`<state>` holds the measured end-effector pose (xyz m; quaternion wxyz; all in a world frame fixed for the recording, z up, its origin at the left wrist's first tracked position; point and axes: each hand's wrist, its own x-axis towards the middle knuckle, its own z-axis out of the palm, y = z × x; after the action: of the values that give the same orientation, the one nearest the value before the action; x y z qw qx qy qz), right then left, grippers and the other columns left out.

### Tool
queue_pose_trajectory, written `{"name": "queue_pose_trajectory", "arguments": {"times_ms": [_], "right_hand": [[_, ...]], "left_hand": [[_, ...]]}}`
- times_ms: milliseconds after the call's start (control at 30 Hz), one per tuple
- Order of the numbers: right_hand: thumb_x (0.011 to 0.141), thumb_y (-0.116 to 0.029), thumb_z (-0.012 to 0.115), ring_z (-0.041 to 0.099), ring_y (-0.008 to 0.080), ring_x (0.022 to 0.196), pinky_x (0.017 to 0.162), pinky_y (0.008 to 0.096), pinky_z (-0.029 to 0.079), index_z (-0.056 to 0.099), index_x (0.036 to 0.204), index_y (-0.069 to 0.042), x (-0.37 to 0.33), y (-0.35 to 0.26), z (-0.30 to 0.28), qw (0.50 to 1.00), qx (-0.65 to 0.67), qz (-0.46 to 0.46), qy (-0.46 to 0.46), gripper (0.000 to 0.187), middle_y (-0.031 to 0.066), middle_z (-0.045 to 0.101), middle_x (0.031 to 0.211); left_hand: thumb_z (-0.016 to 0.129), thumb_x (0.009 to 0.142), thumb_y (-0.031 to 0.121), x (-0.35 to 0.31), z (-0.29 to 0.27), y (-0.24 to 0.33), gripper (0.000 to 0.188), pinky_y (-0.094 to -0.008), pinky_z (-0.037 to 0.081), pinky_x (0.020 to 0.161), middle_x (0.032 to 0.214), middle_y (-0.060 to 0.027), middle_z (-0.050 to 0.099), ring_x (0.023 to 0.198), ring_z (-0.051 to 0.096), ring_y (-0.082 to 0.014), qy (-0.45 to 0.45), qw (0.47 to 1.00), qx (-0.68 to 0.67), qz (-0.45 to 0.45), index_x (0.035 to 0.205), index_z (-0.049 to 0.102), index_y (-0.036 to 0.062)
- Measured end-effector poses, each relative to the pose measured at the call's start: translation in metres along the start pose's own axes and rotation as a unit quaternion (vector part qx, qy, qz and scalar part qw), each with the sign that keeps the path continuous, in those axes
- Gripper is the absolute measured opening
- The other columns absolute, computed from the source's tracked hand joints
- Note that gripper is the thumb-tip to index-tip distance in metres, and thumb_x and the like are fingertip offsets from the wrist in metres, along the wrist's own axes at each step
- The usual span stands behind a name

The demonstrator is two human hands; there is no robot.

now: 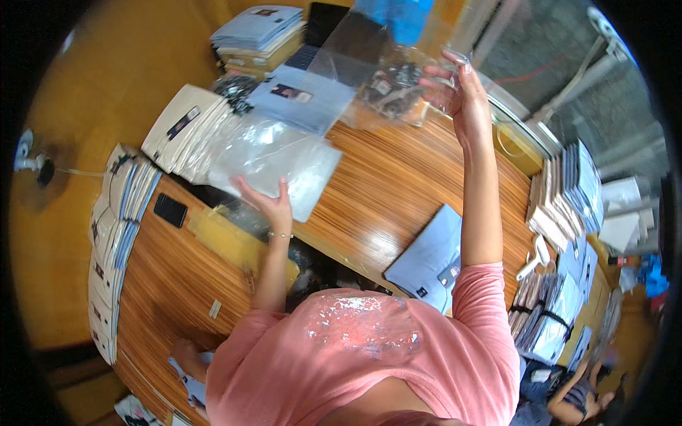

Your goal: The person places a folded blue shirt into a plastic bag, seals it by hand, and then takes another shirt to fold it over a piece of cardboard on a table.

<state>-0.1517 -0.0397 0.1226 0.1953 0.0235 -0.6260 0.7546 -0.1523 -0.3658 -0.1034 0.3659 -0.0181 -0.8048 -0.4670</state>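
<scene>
Clear plastic bag (348,53), raised above the far part of the wooden table (398,177); the right hand (464,99) grips its right edge. The left hand (270,206), open with fingers spread, lies at the near edge of piled clear sleeves (312,174), beside cream folded garments (162,135).

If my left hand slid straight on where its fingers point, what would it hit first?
Your left hand would most likely meet the clear plastic bags right at its fingertips. Beyond them lie cream folded clothes; height above the bags is hard to judge.
</scene>
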Motion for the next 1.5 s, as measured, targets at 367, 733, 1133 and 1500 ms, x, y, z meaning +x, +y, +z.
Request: {"name": "queue_pose_trajectory", "arguments": {"times_ms": [367, 733, 1133, 1500], "right_hand": [[0.090, -0.050, 0.039, 0.053, 0.0304, 0.106, 0.087, 0.0439, 0.048, 0.037, 0.131, -0.007, -0.104, -0.003, -0.256, 0.971, 0.202, 0.090, 0.089, 0.059, 0.0212, 0.052, 0.117], [0.093, -0.038, 0.042, 0.055, 0.0265, 0.100, 0.075, 0.0329, 0.050, 0.039, 0.118, -0.003, -0.247, 0.087, -0.292, 0.907, 0.075, 0.134, 0.392, 0.043, 0.0190, 0.054, 0.111], [0.085, -0.004, 0.050, 0.063, 0.0250, 0.082, 0.066, 0.0354, 0.058, 0.046, 0.118, 0.001, -0.199, 0.067, -0.222, 0.943, 0.190, 0.187, 0.201, 0.033, 0.0141, 0.056, 0.103], [0.085, -0.005, 0.051, 0.063, 0.0268, 0.087, 0.074, 0.0358, 0.055, 0.049, 0.108, 0.002, -0.269, 0.081, -0.269, 0.904, 0.245, 0.243, 0.251, 0.024, 0.0173, 0.059, 0.100]], "left_hand": [[0.068, 0.079, 0.020, -0.063, 0.179, 0.151, 0.035, -0.0268, 0.048, 0.080, 0.096, -0.0087, 0.064, 0.084, 0.063, -0.0158, -0.720, 0.564, -0.388, -0.117, 0.107, 0.056, 0.0031], [0.066, 0.082, 0.020, -0.137, 0.205, 0.195, 0.018, -0.0178, 0.038, 0.042, 0.065, 0.0004, 0.055, 0.046, 0.047, -0.0048, -0.546, 0.700, -0.362, -0.284, 0.083, 0.054, 0.0077], [0.050, 0.090, 0.038, -0.128, 0.173, 0.226, 0.047, -0.0290, 0.046, 0.078, 0.114, -0.0109, 0.055, 0.092, 0.058, -0.0169, -0.657, 0.674, -0.310, -0.137, 0.120, 0.050, 0.0021], [0.051, 0.090, 0.032, -0.178, 0.243, 0.209, 0.049, -0.0315, 0.047, 0.083, 0.120, -0.0146, 0.052, 0.105, 0.054, -0.0211, -0.754, 0.473, -0.330, -0.314, 0.125, 0.041, -0.0012]]}}
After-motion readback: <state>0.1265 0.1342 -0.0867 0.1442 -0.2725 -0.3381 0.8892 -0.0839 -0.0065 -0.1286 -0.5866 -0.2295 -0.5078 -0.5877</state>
